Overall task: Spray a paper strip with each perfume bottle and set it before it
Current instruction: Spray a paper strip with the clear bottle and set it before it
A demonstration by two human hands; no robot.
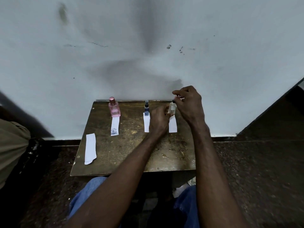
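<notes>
Clear bottle (172, 108) is at the far right of the counter (131, 153), at the head of its paper strip (172, 126). Left hand (158, 119): grip curled round the glass body. Right hand (189, 104): grip pinching the dark top; cap or nozzle cannot be told. Assessment: small, light, rigid, smooth glass, likely slippery and breakable. Hold it by the body. The strip is flimsy; lift it by one end.

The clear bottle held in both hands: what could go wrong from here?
The left hand, gripping the clear bottle, sits close to the blue bottle and might knock it over. The right hand pinches the clear bottle's top right by the white strip; spilled perfume could soak it.
</notes>
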